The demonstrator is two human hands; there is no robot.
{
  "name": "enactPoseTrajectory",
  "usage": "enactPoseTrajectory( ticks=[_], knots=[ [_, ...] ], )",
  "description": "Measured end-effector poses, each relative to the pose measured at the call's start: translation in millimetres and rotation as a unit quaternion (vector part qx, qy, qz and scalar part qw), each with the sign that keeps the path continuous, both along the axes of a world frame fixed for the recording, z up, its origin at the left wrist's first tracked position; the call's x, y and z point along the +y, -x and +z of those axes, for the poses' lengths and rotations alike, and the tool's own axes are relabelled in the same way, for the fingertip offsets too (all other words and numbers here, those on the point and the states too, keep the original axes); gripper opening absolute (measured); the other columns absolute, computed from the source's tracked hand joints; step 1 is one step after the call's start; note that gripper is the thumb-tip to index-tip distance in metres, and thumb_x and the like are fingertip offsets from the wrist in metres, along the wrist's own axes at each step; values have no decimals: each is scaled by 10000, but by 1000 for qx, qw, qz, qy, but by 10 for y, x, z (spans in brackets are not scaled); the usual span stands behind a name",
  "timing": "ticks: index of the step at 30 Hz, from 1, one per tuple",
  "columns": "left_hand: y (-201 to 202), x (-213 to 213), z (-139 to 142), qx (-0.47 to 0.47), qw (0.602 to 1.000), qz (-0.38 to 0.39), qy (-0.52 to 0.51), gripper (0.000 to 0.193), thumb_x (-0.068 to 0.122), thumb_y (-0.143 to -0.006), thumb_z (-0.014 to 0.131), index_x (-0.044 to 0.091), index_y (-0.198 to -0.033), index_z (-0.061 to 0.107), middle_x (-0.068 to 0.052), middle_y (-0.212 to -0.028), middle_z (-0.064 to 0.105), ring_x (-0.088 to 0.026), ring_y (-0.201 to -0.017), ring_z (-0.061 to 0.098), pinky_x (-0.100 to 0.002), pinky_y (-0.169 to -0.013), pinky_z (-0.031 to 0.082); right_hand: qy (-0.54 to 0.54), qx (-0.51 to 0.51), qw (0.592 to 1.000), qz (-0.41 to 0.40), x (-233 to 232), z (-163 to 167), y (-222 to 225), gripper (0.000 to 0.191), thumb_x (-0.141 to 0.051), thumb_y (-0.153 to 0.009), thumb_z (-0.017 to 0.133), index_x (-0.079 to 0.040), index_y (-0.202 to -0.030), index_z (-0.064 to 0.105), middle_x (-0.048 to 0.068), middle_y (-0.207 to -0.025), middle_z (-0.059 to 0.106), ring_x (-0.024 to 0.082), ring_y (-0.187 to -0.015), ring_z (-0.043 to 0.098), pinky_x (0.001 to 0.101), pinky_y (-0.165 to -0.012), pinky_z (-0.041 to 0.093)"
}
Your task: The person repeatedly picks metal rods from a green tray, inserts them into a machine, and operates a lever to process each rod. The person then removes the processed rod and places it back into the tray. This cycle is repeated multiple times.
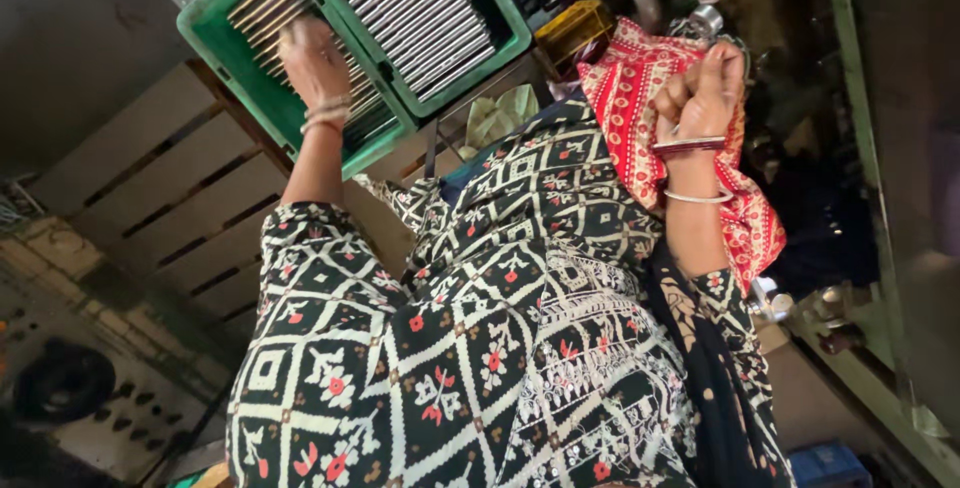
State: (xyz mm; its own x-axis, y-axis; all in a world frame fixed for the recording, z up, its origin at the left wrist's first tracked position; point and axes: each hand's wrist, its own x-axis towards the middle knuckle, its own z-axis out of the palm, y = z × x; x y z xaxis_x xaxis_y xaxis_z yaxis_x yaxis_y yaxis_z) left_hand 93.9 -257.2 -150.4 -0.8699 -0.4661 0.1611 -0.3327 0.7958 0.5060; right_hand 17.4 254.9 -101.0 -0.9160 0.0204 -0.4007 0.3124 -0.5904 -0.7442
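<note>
Thin metal rods, packed side by side in the near green crate. Left hand laid on top of them, fingers bent downward; cannot tell whether closed round any. Likely stiff, smooth and slippery, heavy in a bundle; best gripped mid-length, a few at a time. Just right of that crate, a second green crate of the same rods. Further right, right hand fisted, clutching a red patterned cloth. Below the crate, a wooden pallet.

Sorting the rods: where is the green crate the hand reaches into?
In the head view, upper left: the green crate under the left hand, beside a second green crate.
</note>
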Motion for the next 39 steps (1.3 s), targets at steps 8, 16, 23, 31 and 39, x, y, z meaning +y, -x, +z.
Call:
enactPoseTrajectory(
  ticks=[8,16,23,31,39],
  knots=[
    [-594,179,-426,-311,899,-285,120,199,87,-997,548,46,-1114,704,-214,-1097,666,-402,-999,651,-512,-777,548,3,5,1000,2,-25,95,-12,99,-264,-1153,571,-173,-1141,534,-39,-697,282,70,-514,211,240,-450,164],
    [-384,75,-260,-336,901,-267,68,205,119,-836,667,20,-1008,716,-209,-931,718,-364,-842,690,-450,-716,573,7,11,1000,13,-49,170,-5,114,-269,-1145,567,-163,-1115,538,-43,-686,292,61,-504,216,239,-435,163],
    [291,-537,273,140,808,150,-552,343,46,-973,689,75,-1310,634,-15,-1043,701,-147,-896,701,-324,-782,647,53,-40,998,15,50,273,56,115,-259,-1124,585,-162,-1074,548,-69,-630,282,54,-493,235,223,-439,199],
    [1402,2179,586,0,823,-370,-432,383,-28,-1018,645,132,-1365,621,-34,-1065,649,-106,-826,681,-280,-657,589,131,-132,982,22,144,635,-67,189,-295,-1061,641,-130,-979,596,-63,-646,349,64,-533,302,208,-448,240],
    [1082,3428,1827,-205,617,-383,-656,502,113,-1041,603,209,-1508,445,-24,-749,614,-67,-522,477,-225,-449,386,167,-159,973,31,99,843,-268,332,-387,-1081,530,-95,-936,587,-16,-669,508,57,-455,346,193,-380,236]
  ],
)
